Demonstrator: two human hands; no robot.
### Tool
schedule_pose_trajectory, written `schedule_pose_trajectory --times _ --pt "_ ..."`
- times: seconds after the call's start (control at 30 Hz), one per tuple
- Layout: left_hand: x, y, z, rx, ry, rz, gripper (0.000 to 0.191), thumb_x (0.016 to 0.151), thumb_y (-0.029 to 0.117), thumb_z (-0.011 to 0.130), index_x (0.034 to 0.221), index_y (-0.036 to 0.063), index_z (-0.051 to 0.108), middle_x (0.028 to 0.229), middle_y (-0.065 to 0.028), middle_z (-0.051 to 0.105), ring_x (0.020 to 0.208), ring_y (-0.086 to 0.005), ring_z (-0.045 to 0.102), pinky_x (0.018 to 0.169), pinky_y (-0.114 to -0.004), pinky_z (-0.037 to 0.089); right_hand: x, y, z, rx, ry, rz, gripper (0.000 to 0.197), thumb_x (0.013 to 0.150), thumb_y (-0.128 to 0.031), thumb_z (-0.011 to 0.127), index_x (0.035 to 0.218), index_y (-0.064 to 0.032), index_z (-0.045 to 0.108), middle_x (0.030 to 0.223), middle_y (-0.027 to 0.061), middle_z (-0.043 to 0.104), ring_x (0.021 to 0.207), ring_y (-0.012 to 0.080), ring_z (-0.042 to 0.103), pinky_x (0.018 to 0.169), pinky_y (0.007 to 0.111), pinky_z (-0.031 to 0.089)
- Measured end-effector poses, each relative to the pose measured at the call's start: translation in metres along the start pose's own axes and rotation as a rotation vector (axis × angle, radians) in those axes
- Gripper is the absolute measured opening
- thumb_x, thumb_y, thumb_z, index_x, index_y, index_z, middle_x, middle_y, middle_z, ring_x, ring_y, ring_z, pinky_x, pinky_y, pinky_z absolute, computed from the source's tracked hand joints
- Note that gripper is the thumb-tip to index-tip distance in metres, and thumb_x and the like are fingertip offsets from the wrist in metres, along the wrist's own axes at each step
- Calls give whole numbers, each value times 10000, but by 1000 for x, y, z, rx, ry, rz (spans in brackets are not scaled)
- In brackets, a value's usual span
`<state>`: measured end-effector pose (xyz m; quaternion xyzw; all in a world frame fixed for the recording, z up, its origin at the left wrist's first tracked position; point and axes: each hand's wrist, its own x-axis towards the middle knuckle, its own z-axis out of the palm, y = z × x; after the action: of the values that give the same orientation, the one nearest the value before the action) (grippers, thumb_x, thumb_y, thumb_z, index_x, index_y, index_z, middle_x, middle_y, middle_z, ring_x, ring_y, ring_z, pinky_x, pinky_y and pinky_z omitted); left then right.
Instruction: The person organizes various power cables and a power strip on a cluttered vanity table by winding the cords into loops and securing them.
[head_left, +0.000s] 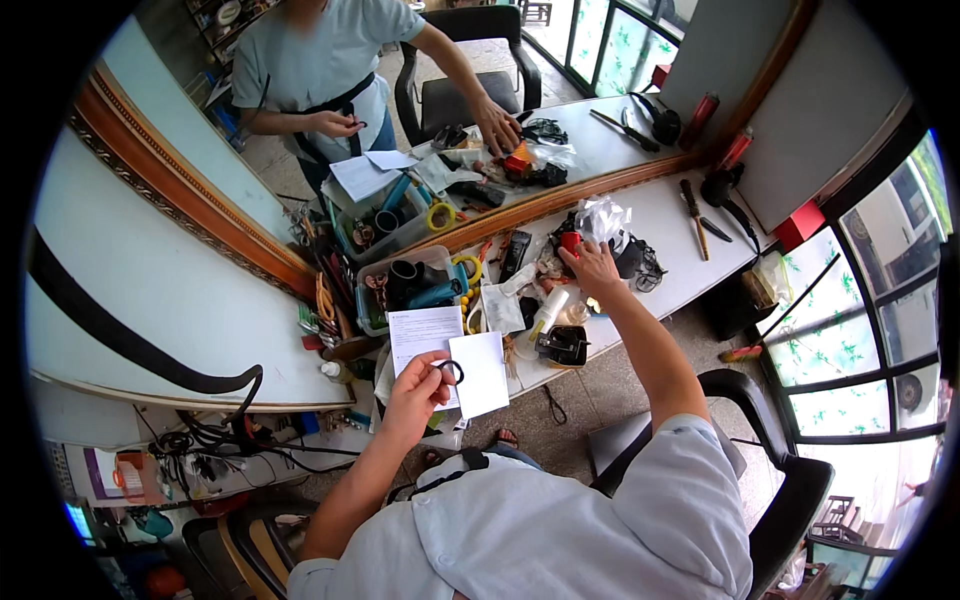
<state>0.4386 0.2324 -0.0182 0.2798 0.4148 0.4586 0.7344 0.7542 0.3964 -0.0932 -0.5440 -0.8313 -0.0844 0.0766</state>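
My left hand (411, 394) pinches a small dark ring-shaped band (459, 373), which looks like a hair tie, between thumb and fingers. Behind it, a printed sheet (424, 330) and a blank white card (478, 375) lie at the counter's near edge. My right hand (596, 271) reaches over a heap of small items, fingers apart, with the fingertips at a small red object (571, 241). Around that hand are crumpled clear plastic (604, 217), tangled black cord (649, 270), a white bottle (551, 309) and a black square container (562, 345).
A clear plastic bin (367, 315) holds dark cups and a blue-green tool. Against the far wall lie a round brush (694, 214) and a black hair dryer (724, 187). A framed mirror (555, 196) backs the counter. Behind my right arm stands a black armchair (795, 495).
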Motion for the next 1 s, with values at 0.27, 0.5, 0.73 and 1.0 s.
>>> schedule_pose_trajectory --times 0.27,0.5,0.73,1.0 --pt "21 -18 23 -73 -118 -79 335 886 64 423 1216 43 369 791 -43 474 624 -97 428 601 -203 384 -57 -134 -76 1664 -416 42 370 874 -255 521 1148 -7 496 765 43 585 639 93 555 543 215 443" --pt "12 -28 21 300 23 -20 319 864 51 452 1180 35 413 979 -79 531 841 -142 567 714 -240 459 -59 -68 -15 1501 71 706 180 851 -113 527 963 17 582 693 28 578 502 68 520 427 193 401" --pt "-88 64 -15 598 -301 -7 169 884 103 478 995 -6 545 828 -50 601 733 -94 567 669 -218 465 -67 -41 -14 558 276 340 604 772 -93 566 1292 -7 272 1198 238 378 1094 381 408 904 388 365" --pt "-247 188 -114 700 572 790 152 885 99 475 956 -5 560 772 -50 596 694 -81 561 655 -211 463 -85 -118 4 690 163 162 355 770 -19 531 1119 -2 466 1097 136 469 922 248 533 688 295 485"
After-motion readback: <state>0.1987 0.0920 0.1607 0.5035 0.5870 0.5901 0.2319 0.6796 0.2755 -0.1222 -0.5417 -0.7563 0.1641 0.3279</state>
